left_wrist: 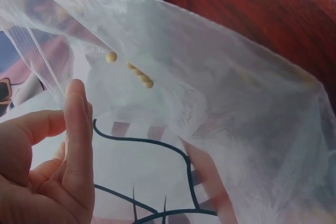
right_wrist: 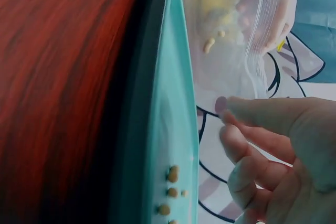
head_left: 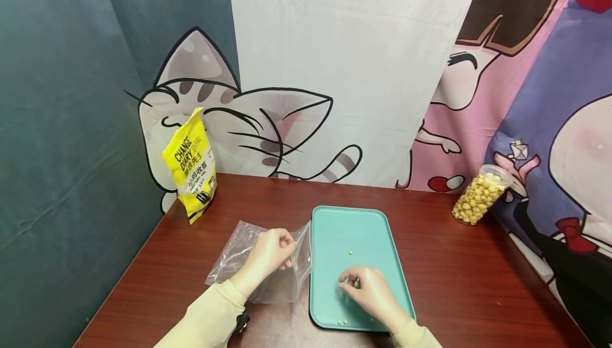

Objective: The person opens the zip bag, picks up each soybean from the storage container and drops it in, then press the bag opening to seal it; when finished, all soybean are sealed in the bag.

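My left hand (head_left: 270,252) pinches the upper edge of a clear zip bag (head_left: 279,290), which lies tilted on the table beside the tray. Several small round yellowish beans (left_wrist: 140,76) show inside the bag in the left wrist view. Over the turquoise tray (head_left: 351,226) hovers my right hand (head_left: 370,289), thumb and forefinger tips brought together and the other fingers curled. I cannot tell whether a bean sits between those tips. Several loose beans (right_wrist: 172,192) lie on the tray, mostly near its front edge, with a single bean (head_left: 350,253) farther back.
A yellow printed packet (head_left: 193,170) stands at the back left of the brown table (head_left: 268,194). At the back right a clear jar (head_left: 480,196) of yellowish pieces leans by the wall. Cartoon-printed cloth (head_left: 382,71) hangs behind and along both sides.
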`<state>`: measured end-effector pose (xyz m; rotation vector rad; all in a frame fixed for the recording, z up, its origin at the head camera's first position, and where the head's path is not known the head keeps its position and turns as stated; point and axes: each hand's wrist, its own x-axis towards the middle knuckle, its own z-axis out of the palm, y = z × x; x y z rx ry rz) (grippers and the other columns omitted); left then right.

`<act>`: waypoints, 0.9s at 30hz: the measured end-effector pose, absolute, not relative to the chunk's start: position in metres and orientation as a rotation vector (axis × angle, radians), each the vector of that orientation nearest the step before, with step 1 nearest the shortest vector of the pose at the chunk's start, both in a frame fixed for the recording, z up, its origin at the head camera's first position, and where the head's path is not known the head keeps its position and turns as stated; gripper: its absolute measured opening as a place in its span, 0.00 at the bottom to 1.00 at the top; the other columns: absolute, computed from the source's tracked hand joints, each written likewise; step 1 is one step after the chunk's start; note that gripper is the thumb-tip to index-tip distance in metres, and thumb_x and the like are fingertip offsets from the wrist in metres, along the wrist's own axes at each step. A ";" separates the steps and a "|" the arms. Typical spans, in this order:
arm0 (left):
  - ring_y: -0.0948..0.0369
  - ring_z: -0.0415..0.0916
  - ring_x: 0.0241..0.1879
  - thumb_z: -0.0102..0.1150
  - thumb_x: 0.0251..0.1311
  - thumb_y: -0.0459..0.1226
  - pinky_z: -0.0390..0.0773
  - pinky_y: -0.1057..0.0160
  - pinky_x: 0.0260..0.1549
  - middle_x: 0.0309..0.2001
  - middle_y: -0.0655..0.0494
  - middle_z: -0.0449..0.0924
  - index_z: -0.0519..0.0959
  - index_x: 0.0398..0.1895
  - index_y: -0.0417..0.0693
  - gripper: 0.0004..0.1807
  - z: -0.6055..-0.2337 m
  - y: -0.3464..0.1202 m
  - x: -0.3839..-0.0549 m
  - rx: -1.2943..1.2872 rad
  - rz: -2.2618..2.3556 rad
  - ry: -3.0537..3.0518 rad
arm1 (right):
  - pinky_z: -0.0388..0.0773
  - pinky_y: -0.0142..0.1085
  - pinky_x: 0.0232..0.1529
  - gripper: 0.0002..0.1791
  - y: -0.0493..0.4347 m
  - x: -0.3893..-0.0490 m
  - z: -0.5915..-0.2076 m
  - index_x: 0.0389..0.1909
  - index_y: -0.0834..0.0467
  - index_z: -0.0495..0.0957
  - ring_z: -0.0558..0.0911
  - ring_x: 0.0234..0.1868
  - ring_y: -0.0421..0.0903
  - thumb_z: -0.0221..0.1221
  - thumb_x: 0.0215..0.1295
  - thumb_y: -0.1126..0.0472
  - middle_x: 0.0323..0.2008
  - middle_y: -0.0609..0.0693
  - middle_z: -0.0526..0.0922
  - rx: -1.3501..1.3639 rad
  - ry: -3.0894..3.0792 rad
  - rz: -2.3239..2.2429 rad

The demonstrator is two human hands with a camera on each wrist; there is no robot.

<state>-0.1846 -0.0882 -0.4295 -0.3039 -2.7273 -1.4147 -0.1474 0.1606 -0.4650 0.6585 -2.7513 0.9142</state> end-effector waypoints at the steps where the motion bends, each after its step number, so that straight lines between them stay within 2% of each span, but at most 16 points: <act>1: 0.63 0.75 0.09 0.59 0.58 0.32 0.74 0.68 0.10 0.13 0.58 0.77 0.76 0.25 0.44 0.05 -0.429 -0.088 -0.185 -0.304 -1.413 -2.726 | 0.66 0.27 0.24 0.04 0.163 -0.147 -0.465 0.25 0.50 0.83 0.65 0.18 0.26 0.69 0.49 0.62 0.15 0.32 0.71 0.671 -2.771 0.901; 7: 0.62 0.75 0.09 0.59 0.58 0.32 0.74 0.68 0.10 0.13 0.57 0.77 0.76 0.25 0.44 0.06 -0.427 -0.088 -0.184 -0.308 -1.411 -2.729 | 0.67 0.29 0.28 0.05 0.173 -0.141 -0.468 0.24 0.48 0.83 0.67 0.18 0.26 0.70 0.48 0.59 0.16 0.30 0.74 0.731 -2.851 0.859; 13: 0.65 0.74 0.08 0.59 0.58 0.33 0.74 0.67 0.10 0.13 0.59 0.77 0.76 0.25 0.44 0.05 -0.429 -0.088 -0.182 -0.304 -1.394 -2.745 | 0.67 0.31 0.28 0.06 0.179 -0.131 -0.472 0.24 0.46 0.82 0.70 0.22 0.27 0.70 0.47 0.54 0.16 0.29 0.72 0.848 -2.916 0.844; 21: 0.66 0.73 0.08 0.59 0.58 0.33 0.74 0.67 0.10 0.13 0.59 0.77 0.76 0.25 0.44 0.05 -0.429 -0.087 -0.181 -0.306 -1.394 -2.750 | 0.66 0.32 0.32 0.07 0.179 -0.125 -0.475 0.24 0.44 0.81 0.68 0.21 0.23 0.71 0.45 0.53 0.15 0.27 0.70 0.924 -2.948 0.862; 27: 0.66 0.73 0.09 0.59 0.58 0.33 0.74 0.67 0.11 0.14 0.59 0.77 0.76 0.25 0.44 0.05 -0.429 -0.087 -0.181 -0.297 -1.396 -2.753 | 0.64 0.38 0.37 0.05 0.178 -0.124 -0.474 0.22 0.41 0.82 0.71 0.25 0.24 0.70 0.47 0.53 0.17 0.24 0.74 1.011 -2.957 0.833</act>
